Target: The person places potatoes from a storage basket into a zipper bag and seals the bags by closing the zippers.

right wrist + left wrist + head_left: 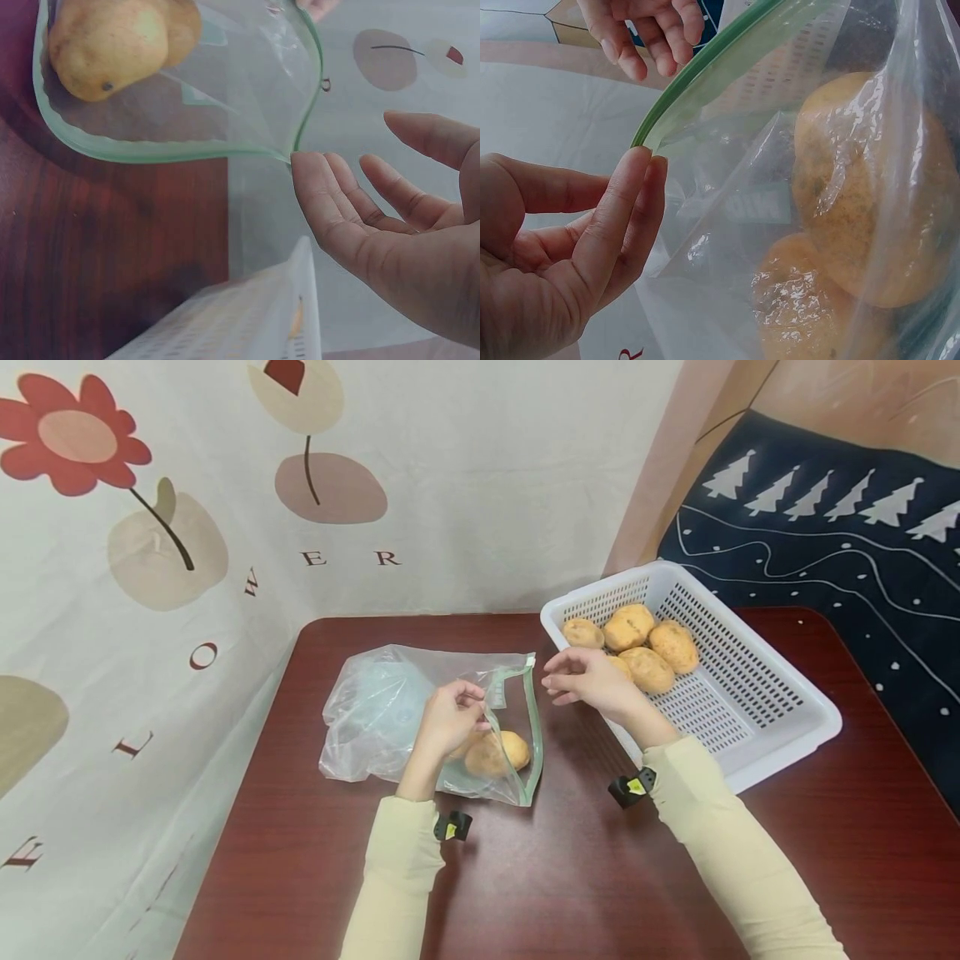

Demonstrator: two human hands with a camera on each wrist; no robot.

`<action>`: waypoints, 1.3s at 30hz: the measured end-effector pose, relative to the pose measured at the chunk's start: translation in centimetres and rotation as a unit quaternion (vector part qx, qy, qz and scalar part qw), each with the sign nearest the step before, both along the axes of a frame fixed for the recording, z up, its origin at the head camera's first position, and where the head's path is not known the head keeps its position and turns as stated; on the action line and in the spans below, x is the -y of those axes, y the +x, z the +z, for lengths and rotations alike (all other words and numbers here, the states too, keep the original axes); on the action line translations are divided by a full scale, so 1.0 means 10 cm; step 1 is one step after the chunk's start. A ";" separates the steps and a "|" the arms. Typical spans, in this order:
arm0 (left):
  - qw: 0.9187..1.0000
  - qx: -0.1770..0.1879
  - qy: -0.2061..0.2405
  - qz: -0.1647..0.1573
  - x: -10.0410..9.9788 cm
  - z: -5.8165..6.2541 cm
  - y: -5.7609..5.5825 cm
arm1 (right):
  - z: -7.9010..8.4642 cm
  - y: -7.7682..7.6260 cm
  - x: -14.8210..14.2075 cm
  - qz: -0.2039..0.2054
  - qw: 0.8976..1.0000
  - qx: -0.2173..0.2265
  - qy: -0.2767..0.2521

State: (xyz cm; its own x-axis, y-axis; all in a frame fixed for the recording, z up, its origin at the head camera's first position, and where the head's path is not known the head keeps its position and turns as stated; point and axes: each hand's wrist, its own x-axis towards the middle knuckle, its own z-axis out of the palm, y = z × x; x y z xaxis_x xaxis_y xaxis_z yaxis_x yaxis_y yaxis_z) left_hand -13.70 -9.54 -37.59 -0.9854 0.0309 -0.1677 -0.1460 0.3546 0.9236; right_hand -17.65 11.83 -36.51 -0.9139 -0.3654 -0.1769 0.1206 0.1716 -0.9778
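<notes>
A clear zip bag with a green-edged mouth lies on the table, its mouth facing right. Inside it, near the opening, are potatoes, two of which show through the plastic in the left wrist view. My left hand pinches the upper lip of the mouth at the green edge, lifting it off the lower lip. Relaxed and holding nothing, my right hand hovers between the bag and the basket. Its fingertips overlap the bag's mouth corner in the right wrist view.
A white perforated basket stands to the right, with several potatoes in its far left part. Dark red tabletop runs in front of the bag. Behind the table hangs a printed curtain.
</notes>
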 end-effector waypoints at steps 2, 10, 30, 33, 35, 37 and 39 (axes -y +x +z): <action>1.000 -0.002 -0.003 -0.002 0.00 -0.01 0.00 | 0.02 -0.01 -0.03 -0.004 1.000 -0.001 0.001; 1.000 -0.006 -0.014 -0.007 0.01 -0.02 0.00 | 0.10 -0.07 -0.22 -0.027 1.000 -0.007 -0.005; 1.000 -0.001 -0.001 -0.003 0.01 -0.01 0.01 | 0.30 -0.16 -0.81 -0.075 0.997 -0.001 0.029; 1.000 -0.001 -0.009 -0.004 0.01 -0.02 0.00 | 0.25 -0.19 -0.87 -0.074 0.996 -0.002 0.052; 1.000 -0.002 -0.009 -0.005 0.01 -0.02 0.00 | 0.22 -0.22 -0.91 -0.071 0.994 -0.003 0.080; 1.000 -0.002 -0.007 -0.006 0.01 -0.02 0.00 | 0.18 -0.24 -0.95 -0.061 0.992 -0.006 0.114; 1.000 -0.004 -0.006 -0.007 0.01 -0.02 0.00 | 0.14 -0.25 -0.98 -0.053 0.990 -0.004 0.131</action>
